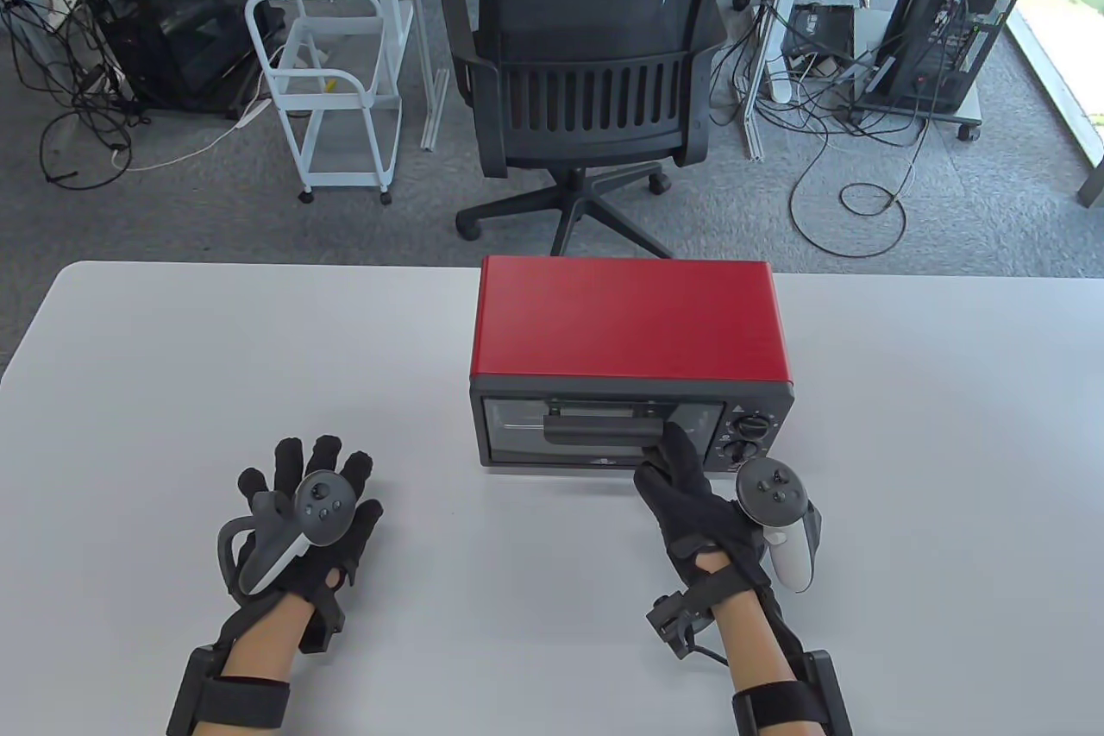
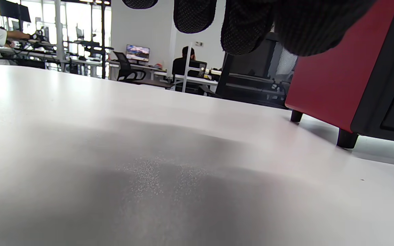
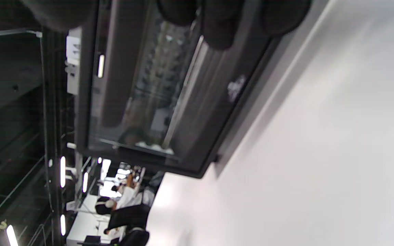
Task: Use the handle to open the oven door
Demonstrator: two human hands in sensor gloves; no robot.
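Note:
A red toaster oven [image 1: 630, 322] with a black front stands at the table's middle, its glass door [image 1: 517, 434] facing me. The door's dark handle [image 1: 595, 430] runs across the door front. My right hand [image 1: 668, 447] reaches to the handle's right end, fingers stretched out with the fingertips on it. In the right wrist view, which lies on its side, the handle [image 3: 118, 85] runs between my thumb and my fingers [image 3: 217, 24], with gaps showing. My left hand [image 1: 310, 468] rests flat on the table, fingers spread, left of the oven. The left wrist view shows the oven's red side [image 2: 330, 82].
The white table [image 1: 259, 356] holds only the oven and my hands. Two knobs [image 1: 750, 438] sit on the oven front, right of the door. A black office chair [image 1: 595, 80] and a white cart [image 1: 332, 89] stand beyond the table's far edge.

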